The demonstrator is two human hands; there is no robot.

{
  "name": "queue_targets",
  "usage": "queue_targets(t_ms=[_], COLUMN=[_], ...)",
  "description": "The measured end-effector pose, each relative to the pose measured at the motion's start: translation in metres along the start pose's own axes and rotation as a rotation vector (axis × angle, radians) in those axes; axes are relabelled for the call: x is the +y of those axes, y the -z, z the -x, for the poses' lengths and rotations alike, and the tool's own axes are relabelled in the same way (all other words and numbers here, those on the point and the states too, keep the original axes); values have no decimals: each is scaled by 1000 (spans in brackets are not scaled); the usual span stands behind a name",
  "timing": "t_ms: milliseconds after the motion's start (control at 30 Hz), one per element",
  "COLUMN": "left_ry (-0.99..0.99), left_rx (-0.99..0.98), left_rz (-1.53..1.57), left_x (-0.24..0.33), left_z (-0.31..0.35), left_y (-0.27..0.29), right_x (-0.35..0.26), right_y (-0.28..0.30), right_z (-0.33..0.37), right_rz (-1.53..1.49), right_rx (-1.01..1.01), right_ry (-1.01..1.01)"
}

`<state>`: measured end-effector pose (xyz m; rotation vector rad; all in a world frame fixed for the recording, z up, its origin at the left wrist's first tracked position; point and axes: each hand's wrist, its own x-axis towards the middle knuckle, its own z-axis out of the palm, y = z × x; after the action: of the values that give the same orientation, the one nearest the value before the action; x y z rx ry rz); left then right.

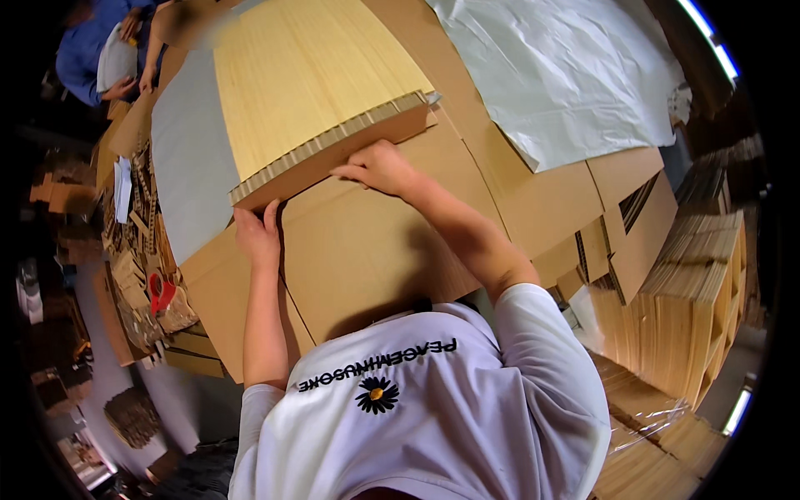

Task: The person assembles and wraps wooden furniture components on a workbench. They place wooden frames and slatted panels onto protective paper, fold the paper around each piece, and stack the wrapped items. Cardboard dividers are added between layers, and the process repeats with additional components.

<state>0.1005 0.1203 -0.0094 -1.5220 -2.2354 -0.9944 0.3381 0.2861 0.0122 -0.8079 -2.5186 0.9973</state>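
Note:
A pale wood-grain panel (317, 75) lies before me on cardboard sheets. Along its near edge runs a brown cardboard edge strip (333, 158) with a ridged, corrugated top. My left hand (259, 237) is at the strip's left part, thumb and fingers pinching its lower edge. Farther right, my right hand (382, 170) is curled against the same strip, its index finger and thumb pointing left along it. Some fingertips are hidden under my hands. A grey-white sheet (190, 158) shows from beneath the panel's left side.
Crumpled white plastic sheeting (575, 83) covers the far right. Cardboard sheets (375, 250) spread under my arms. Scraps and a red tape roll (161, 293) lie at left. Stacked cardboard (667, 300) stands at right. Another person in blue (83, 58) works at the far left.

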Motion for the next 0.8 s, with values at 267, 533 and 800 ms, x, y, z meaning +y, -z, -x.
queue_targets(t_ms=[267, 533, 800], left_ry=[58, 62, 255], left_rx=[-111, -79, -253], left_rz=[-73, -34, 126], left_x=[2, -3, -17], left_z=[-4, -5, 5], left_y=[3, 4, 32], right_x=[-5, -45, -52], right_y=[-9, -4, 64], right_z=[-6, 16, -9], right_rz=[-240, -125, 480], right_rx=[32, 220, 408], right_ry=[-191, 219, 418])
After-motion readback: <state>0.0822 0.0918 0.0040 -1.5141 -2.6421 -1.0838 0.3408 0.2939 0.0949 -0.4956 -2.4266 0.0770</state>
